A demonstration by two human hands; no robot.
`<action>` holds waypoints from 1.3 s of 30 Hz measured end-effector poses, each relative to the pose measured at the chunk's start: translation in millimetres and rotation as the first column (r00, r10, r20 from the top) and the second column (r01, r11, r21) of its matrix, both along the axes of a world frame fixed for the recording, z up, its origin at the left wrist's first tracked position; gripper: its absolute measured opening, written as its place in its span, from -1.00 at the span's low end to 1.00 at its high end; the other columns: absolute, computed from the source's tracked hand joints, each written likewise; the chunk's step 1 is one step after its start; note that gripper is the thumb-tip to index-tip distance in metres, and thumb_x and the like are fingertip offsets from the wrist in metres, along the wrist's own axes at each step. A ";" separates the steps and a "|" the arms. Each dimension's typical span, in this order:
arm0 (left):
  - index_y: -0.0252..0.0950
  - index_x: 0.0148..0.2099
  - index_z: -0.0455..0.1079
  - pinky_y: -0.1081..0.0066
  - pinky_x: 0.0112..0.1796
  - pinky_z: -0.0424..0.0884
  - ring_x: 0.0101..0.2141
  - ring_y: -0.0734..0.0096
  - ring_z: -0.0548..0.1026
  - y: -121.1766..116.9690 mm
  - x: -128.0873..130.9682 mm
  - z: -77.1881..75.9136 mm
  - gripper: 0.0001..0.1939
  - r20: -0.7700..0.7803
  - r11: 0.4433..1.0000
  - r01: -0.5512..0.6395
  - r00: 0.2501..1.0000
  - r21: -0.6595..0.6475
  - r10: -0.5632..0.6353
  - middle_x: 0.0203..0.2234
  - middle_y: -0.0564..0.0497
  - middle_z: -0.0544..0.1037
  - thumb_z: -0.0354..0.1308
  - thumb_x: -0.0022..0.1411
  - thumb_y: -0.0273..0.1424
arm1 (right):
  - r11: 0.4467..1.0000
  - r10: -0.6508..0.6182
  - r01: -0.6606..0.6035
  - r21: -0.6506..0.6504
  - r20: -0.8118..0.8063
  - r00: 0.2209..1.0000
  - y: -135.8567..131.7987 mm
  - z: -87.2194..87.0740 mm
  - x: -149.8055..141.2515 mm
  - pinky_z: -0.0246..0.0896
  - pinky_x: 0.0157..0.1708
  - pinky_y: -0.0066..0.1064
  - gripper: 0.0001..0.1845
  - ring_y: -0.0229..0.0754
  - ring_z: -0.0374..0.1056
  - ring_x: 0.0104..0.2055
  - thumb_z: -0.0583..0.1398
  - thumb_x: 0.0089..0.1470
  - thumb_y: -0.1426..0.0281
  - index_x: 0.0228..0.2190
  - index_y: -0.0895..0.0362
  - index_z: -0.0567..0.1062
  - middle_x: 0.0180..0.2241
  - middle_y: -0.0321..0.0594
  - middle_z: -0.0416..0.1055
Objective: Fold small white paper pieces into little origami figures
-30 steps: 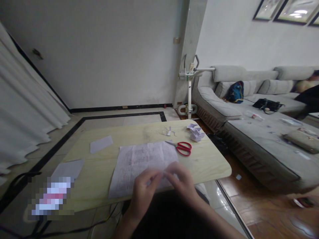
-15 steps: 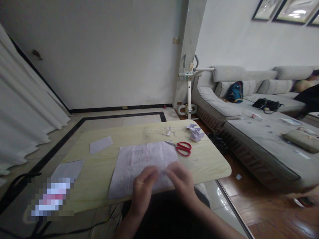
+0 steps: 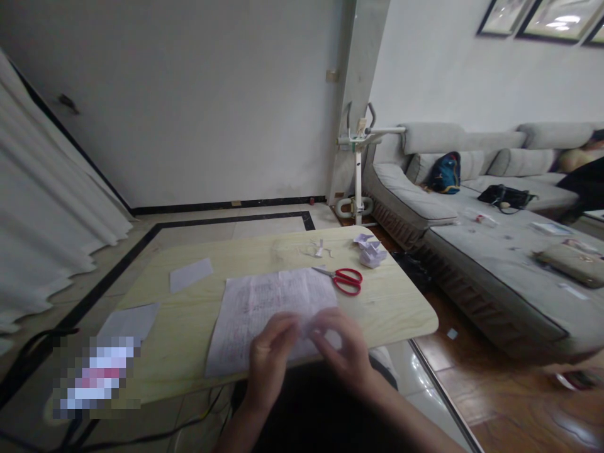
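Observation:
Close to the table's near edge, my left hand (image 3: 272,343) and my right hand (image 3: 342,345) meet fingertip to fingertip, both closed in a pinch. Between them is a small pale piece of paper (image 3: 306,327), blurred and mostly covered by the fingers. Below and beyond the hands, a large creased sheet of paper (image 3: 257,314) with writing lies flat. Red-handled scissors (image 3: 346,281) rest at its far right corner, blades pointing left. Folded paper pieces (image 3: 372,251) stand at the table's far right, beside thin paper scraps (image 3: 318,250).
Two blank paper pieces, one farther (image 3: 191,275) and one nearer (image 3: 127,322), lie on the left of the wooden table (image 3: 396,308). A blurred-out bright object (image 3: 97,377) is at the near left corner. A grey sofa (image 3: 491,270) with bags stands right; another person sits there.
My right fingers have shifted and bent a little more around the small paper, opening a gap beneath them. My left hand has hardly moved. The things on the table stay put.

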State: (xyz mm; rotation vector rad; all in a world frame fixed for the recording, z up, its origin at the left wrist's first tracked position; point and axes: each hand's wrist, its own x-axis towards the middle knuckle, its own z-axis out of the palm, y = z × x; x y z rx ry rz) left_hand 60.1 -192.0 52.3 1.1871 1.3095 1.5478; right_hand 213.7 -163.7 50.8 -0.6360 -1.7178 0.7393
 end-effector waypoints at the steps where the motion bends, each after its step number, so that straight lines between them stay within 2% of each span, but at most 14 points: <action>1: -0.24 -0.34 0.58 0.43 -0.21 0.44 -0.24 0.27 0.52 0.1 -0.1 0.2 -0.84 0.008 1.000 -0.002 1.000 -0.013 0.002 -0.31 -0.01 0.59 0.27 0.06 -0.28 | 1.000 -0.004 0.004 0.014 0.006 1.000 -0.1 0.2 0.4 0.33 -0.32 -0.33 -0.83 -0.16 0.36 -0.31 0.22 0.09 0.52 -0.24 0.09 0.48 -0.31 -0.16 0.44; 6: -0.31 -0.34 0.58 0.38 -0.28 0.45 -0.33 0.25 0.53 2.1 2.1 3.8 -0.77 0.128 0.993 -0.042 0.990 -0.107 0.055 -0.38 -0.06 0.61 0.26 0.05 -0.24 | 0.991 -0.081 0.077 0.111 0.032 0.996 -1.5 -2.5 -0.5 0.35 -0.35 -0.36 -0.87 -0.17 0.40 -0.35 0.22 0.09 0.56 -0.33 0.11 0.50 -0.39 -0.18 0.47; 13: -0.28 -0.39 0.55 0.34 -0.37 0.47 -0.37 0.22 0.55 5.9 8.1 6.9 -0.72 0.296 0.991 -0.065 0.950 -0.118 0.097 -0.41 -0.08 0.61 0.31 0.00 -0.16 | 0.957 -0.206 0.182 0.227 0.088 0.975 -3.5 -1.0 -4.3 0.34 -0.41 -0.36 -0.82 -0.17 0.39 -0.40 0.20 0.09 0.59 -0.30 0.09 0.49 -0.43 -0.18 0.48; 17: -0.30 -0.39 0.51 0.37 -0.39 0.46 -0.44 0.33 0.52 11.2 6.9 1.8 -0.70 0.456 0.987 -0.040 0.883 -0.156 0.108 -0.49 -0.02 0.57 0.33 -0.02 -0.14 | 0.944 -0.216 0.183 0.276 0.094 0.972 -3.0 -5.0 -4.8 0.33 -0.41 -0.36 -0.74 -0.17 0.38 -0.41 0.18 0.07 0.64 -0.24 0.07 0.46 -0.43 -0.19 0.47; 21: -0.29 -0.40 0.48 0.45 -0.39 0.44 -0.46 0.44 0.48 13.7 6.0 -0.4 -0.68 0.519 0.986 -0.054 0.845 -0.160 0.130 -0.52 0.05 0.53 0.36 -0.04 -0.13 | 0.936 -0.209 0.175 0.305 0.083 0.974 -2.6 -6.2 -3.5 0.32 -0.42 -0.36 -0.70 -0.17 0.36 -0.39 0.15 0.07 0.67 -0.23 0.08 0.46 -0.43 -0.18 0.45; 24: -0.32 -0.33 0.52 0.47 -0.38 0.42 -0.42 0.42 0.47 11.9 1.7 -0.1 -0.62 0.476 0.995 0.027 0.879 -0.093 0.020 -0.42 -0.02 0.56 0.30 0.01 -0.08 | 0.933 -0.220 0.181 0.311 0.096 0.971 -3.4 -1.9 -2.7 0.30 -0.45 -0.36 -0.71 -0.18 0.34 -0.41 0.14 0.07 0.65 -0.23 0.07 0.47 -0.44 -0.19 0.44; 27: -0.33 -0.26 0.56 0.44 -0.34 0.41 -0.40 0.36 0.47 10.2 -5.6 -1.0 -0.62 0.296 0.991 0.125 0.949 -0.052 -0.104 -0.42 -0.04 0.57 0.30 0.02 -0.11 | 0.951 -0.185 0.148 0.271 0.118 0.976 -4.4 3.0 -1.8 0.31 -0.44 -0.36 -0.72 -0.17 0.35 -0.39 0.13 0.10 0.62 -0.21 0.07 0.49 -0.42 -0.18 0.44; 30: -0.31 -0.25 0.56 0.40 -0.30 0.42 -0.38 0.32 0.50 9.7 -8.9 -2.4 -0.68 0.175 0.989 0.100 0.981 -0.112 -0.080 -0.46 -0.01 0.58 0.33 0.00 -0.20 | 0.973 -0.133 0.106 0.204 0.122 0.984 -4.6 5.3 -1.0 0.33 -0.41 -0.35 -0.71 -0.16 0.36 -0.35 0.11 0.12 0.61 -0.19 0.07 0.49 -0.39 -0.16 0.43; 34: -0.30 -0.26 0.54 0.38 -0.27 0.44 -0.38 0.32 0.52 8.6 -5.2 -1.9 -0.74 0.149 0.990 0.070 0.988 -0.121 -0.052 -0.46 0.00 0.59 0.30 0.04 -0.23 | 0.972 -0.142 0.108 0.208 0.154 0.978 -4.1 6.0 -0.7 0.32 -0.40 -0.36 -0.70 -0.16 0.34 -0.34 0.11 0.11 0.62 -0.19 0.07 0.49 -0.39 -0.17 0.40; 39: -0.32 -0.23 0.52 0.33 -0.22 0.45 -0.29 0.25 0.54 7.0 0.4 -3.6 -0.71 0.200 0.991 0.085 0.978 -0.107 -0.062 -0.35 -0.07 0.61 0.30 0.05 -0.23 | 0.971 -0.187 0.153 0.181 0.191 0.964 -3.0 6.9 -2.9 0.34 -0.35 -0.29 -0.74 -0.11 0.33 -0.29 0.24 0.04 0.49 -0.17 0.07 0.49 -0.33 -0.14 0.38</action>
